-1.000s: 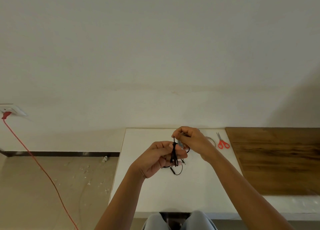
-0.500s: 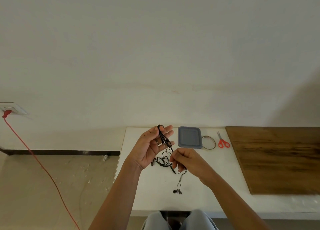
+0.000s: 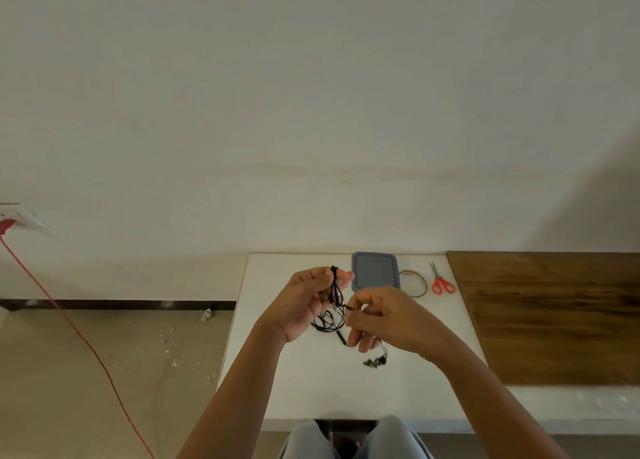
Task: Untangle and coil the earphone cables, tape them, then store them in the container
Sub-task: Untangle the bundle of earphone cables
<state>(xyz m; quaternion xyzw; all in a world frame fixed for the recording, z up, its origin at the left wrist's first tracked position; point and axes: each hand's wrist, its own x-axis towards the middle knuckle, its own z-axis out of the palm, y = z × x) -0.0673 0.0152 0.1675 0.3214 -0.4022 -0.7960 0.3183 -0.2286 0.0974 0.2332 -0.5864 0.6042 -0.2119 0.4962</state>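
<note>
far left, a wall socket (image 3: 21,215) is seen with a red plug in it, and a red cord (image 3: 55,311) is trailed from it down across the floor. next, the white table (image 3: 294,389) is reached. above it the left hand (image 3: 306,302) is raised, palm toward the camera, and the black earphone cable (image 3: 335,287) is looped over its fingers in a narrow coil, gripped there at the top. below the coil, slack loops are hung just over the tabletop. the loose run of cable is pinched between thumb and forefinger of the right hand (image 3: 391,316), just beside the left, with the other fingers curled under. the earbuds (image 3: 375,361) are dangled below that hand, close to the table surface; contact cannot be told. behind the hands, a grey-blue container (image 3: 375,271) with its lid on is set by the wall. a thin ring (image 3: 414,282) is laid beside it, then red-handled scissors (image 3: 440,282), then a wooden board (image 3: 554,320).
</note>
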